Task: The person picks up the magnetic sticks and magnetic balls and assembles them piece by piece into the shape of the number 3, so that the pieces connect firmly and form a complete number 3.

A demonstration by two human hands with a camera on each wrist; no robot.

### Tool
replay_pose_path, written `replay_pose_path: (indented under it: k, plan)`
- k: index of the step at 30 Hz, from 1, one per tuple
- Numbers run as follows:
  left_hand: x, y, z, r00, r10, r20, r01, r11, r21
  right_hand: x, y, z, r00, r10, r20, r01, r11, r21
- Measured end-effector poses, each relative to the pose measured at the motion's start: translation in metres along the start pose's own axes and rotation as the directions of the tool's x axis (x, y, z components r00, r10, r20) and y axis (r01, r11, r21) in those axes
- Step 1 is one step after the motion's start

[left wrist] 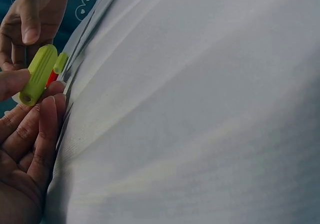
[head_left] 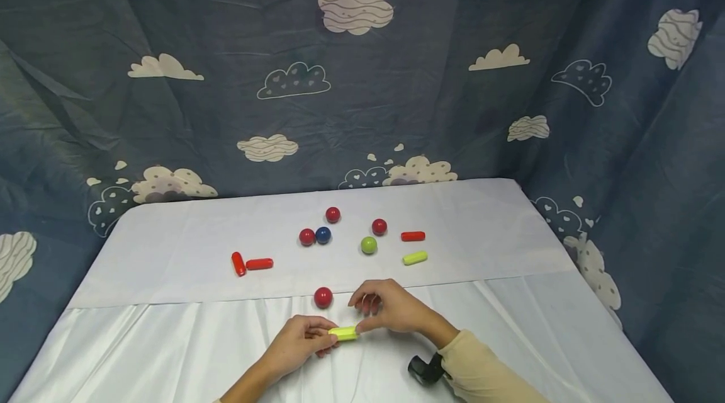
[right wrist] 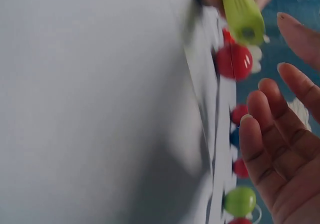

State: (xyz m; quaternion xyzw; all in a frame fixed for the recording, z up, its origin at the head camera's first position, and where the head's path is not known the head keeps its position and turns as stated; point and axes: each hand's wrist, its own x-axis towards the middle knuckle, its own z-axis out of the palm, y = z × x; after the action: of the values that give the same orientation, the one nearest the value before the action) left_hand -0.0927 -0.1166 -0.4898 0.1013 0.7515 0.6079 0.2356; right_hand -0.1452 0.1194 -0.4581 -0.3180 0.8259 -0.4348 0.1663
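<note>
over the cloth (head_left: 204,340), the left hand (head_left: 297,343) is pinching a green stick (head_left: 344,333); the right hand (head_left: 396,307), loosely spread, is hovering beside; holding is seemingly the step, next probably needing steadiness

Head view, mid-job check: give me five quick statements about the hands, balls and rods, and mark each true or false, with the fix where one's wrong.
1. The left hand holds a yellow-green rod. True.
2. The right hand grips the green ball. False: the right hand holds nothing.
3. One red ball lies nearer the hands than all the other balls. True.
4. The blue ball stands far from every other ball. False: the blue ball is right beside another red ball.
5. Two red rods lie close together, left of the blue ball in the picture. True.
</note>
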Motion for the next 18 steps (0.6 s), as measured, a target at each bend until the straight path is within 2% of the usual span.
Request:
replay_pose_path:
  k: [3, 5, 9, 12, 15, 18]
  plan:
    - [-0.001, 0.001, -0.001, 1.000, -0.010, 0.008, 0.010, 1.000, 0.002, 0.004, 0.005, -0.008, 0.996, 0.030, -0.085, -0.033, 0.999, -0.033]
    - [-0.002, 0.001, 0.000, 1.000, -0.015, 0.009, 0.015, 1.000, 0.001, 0.009, 0.008, -0.013, 0.985, 0.063, -0.161, -0.072, 0.996, -0.050]
    - [-0.002, 0.002, 0.001, 1.000, -0.031, 0.003, 0.031, 0.999, -0.015, 0.021, 0.015, -0.022, 0.942, 0.123, -0.312, -0.146, 0.988, -0.050]
    - [-0.001, 0.003, 0.002, 0.999, -0.042, -0.001, 0.042, 0.999, -0.025, 0.029, 0.020, -0.027, 0.905, 0.158, -0.396, -0.181, 0.983, -0.022]
    - [-0.002, 0.005, 0.003, 0.999, -0.049, -0.001, 0.048, 0.998, -0.032, 0.038, 0.024, -0.031, 0.874, 0.204, -0.441, -0.220, 0.975, 0.015]
    - [-0.002, 0.005, 0.003, 0.999, -0.048, 0.001, 0.048, 0.998, -0.037, 0.045, 0.025, -0.036, 0.850, 0.272, -0.450, -0.278, 0.959, 0.055]
